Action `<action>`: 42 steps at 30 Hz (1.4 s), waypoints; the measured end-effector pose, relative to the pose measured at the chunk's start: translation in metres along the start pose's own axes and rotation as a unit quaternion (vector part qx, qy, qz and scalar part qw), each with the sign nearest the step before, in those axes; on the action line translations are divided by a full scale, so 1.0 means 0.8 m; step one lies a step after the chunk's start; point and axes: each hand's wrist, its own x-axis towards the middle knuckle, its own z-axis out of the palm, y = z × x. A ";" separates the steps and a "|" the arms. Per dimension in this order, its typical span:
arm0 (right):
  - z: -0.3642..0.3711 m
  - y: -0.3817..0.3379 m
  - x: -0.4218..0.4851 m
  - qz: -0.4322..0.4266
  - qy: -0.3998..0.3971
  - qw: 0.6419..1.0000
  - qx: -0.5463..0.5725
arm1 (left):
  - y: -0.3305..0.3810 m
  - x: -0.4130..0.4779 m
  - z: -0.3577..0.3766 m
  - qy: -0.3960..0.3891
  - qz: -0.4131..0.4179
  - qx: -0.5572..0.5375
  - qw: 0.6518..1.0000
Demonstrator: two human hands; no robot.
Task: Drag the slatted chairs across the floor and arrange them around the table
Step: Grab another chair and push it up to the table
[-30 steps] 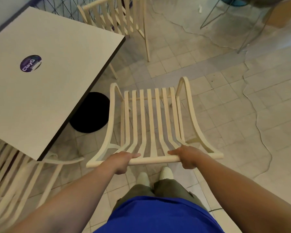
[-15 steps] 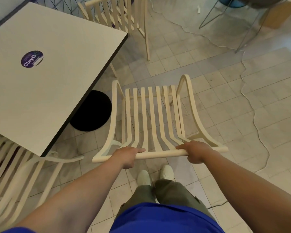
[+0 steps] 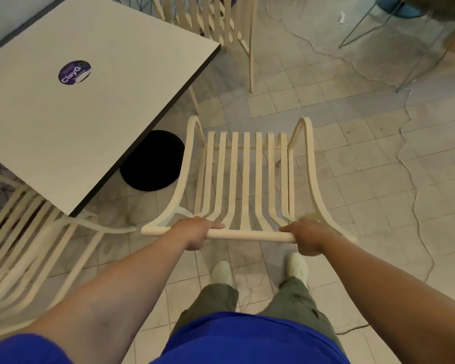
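Observation:
A cream slatted chair [image 3: 246,179] stands in front of me on the tiled floor, its seat facing away. My left hand [image 3: 195,232] grips the left part of its top rail and my right hand [image 3: 306,237] grips the right part. The white square table [image 3: 71,106] with a purple round sticker lies to the upper left, its near corner close to the chair's left side. A second slatted chair [image 3: 24,245] sits at the table's lower left side. A third slatted chair [image 3: 221,19] stands beyond the table's far corner.
The table's black round base [image 3: 151,160] rests on the floor just left of the held chair. A thin cable [image 3: 415,195] runs down the tiles on the right. Wire legs of another seat [image 3: 373,22] show at the top right. My feet stand right behind the chair.
The held chair has slid a little to the right and squared up, both hands keeping their grip on the top rail. My view has shifted with it.

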 end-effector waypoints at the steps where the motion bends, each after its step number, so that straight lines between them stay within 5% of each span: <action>1: 0.000 0.000 -0.001 -0.006 -0.002 1.000 -0.008 | 0.002 -0.001 0.000 0.002 -0.004 -0.003 1.000; 29: -0.037 0.123 0.004 -0.153 -0.022 0.977 -0.145 | 0.156 -0.031 0.057 0.010 -0.135 -0.148 0.980; 42: -0.038 0.141 0.002 -0.136 0.006 0.974 -0.184 | 0.201 -0.039 0.076 0.004 -0.168 -0.190 0.967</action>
